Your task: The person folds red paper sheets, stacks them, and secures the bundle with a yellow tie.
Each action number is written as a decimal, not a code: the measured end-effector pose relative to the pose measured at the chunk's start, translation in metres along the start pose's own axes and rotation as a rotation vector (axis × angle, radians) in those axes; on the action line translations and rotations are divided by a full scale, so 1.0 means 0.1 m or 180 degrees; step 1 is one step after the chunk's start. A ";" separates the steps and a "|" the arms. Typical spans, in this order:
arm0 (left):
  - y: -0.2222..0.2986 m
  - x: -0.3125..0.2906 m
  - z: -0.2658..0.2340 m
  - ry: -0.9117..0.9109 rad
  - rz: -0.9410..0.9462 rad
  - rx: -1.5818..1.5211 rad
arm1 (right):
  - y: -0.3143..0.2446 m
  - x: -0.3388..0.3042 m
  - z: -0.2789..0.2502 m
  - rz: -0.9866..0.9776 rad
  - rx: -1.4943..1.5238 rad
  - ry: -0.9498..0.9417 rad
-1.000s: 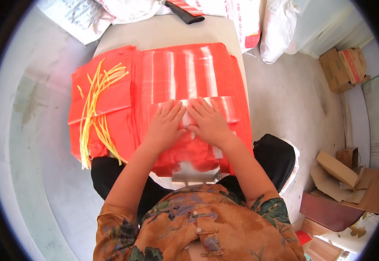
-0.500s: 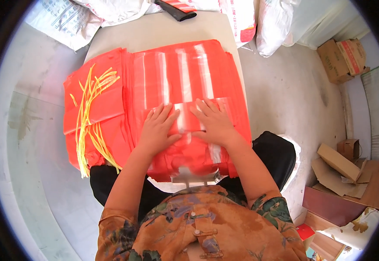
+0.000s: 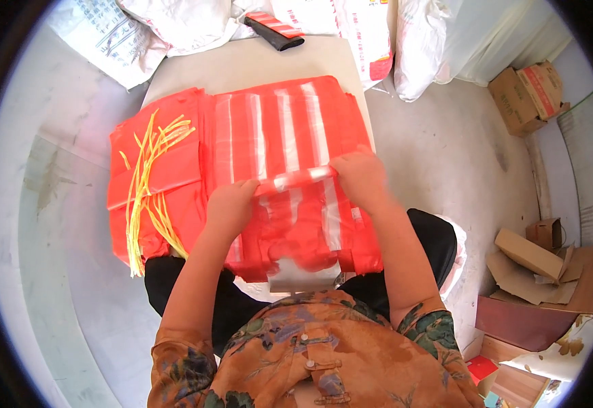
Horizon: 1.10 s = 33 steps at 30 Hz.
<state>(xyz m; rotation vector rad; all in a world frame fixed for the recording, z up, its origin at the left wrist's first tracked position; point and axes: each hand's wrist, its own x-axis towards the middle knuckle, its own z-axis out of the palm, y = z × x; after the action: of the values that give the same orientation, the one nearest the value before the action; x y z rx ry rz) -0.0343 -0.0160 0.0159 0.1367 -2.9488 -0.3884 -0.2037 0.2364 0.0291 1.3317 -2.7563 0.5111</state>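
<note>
A stack of red plastic bags (image 3: 240, 129) with shiny whitish stripes lies on a pale table (image 3: 198, 64) in front of me. Between my two hands runs a narrow folded band of the top red plastic bag (image 3: 295, 179), lifted slightly off the stack. My left hand (image 3: 230, 206) is closed on the band's left end, and my right hand (image 3: 362, 178) on its right end, slightly blurred. To the left, another pile of folded red plastic (image 3: 171, 160) carries loose yellow strips (image 3: 148, 166) that hang over its near edge. My fingertips are partly hidden.
White printed sacks (image 3: 191, 27) stand beyond the table. A black item (image 3: 274, 32) with a red-and-white striped piece lies at its far edge. Cardboard boxes (image 3: 529, 98) sit at the far right, and opened cardboard (image 3: 531, 272) lies on a brown surface at the near right.
Both hands lay flat with fingers spread on the folded bag. Now they are closed on its ends, raising the band; the right hand has moved outward and away from me.
</note>
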 end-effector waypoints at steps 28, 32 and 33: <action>0.25 -0.52 0.25 -0.0397 0.0143 -0.1108 | -0.63 -0.25 0.84 0.0102 0.1942 0.0700; 0.23 -0.56 0.29 -0.0304 0.0300 -0.0847 | -0.64 -0.25 0.88 -0.0139 0.1542 0.0664; 0.24 -0.56 0.29 -0.0330 0.0354 -0.0708 | -0.64 -0.24 0.89 -0.0138 0.1534 0.0677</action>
<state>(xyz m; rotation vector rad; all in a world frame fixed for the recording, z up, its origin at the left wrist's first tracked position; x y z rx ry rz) 0.0143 0.0201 -0.0135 -0.0769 -2.9689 -0.7222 -0.1301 0.1906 -0.0414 1.3096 -2.5136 1.2933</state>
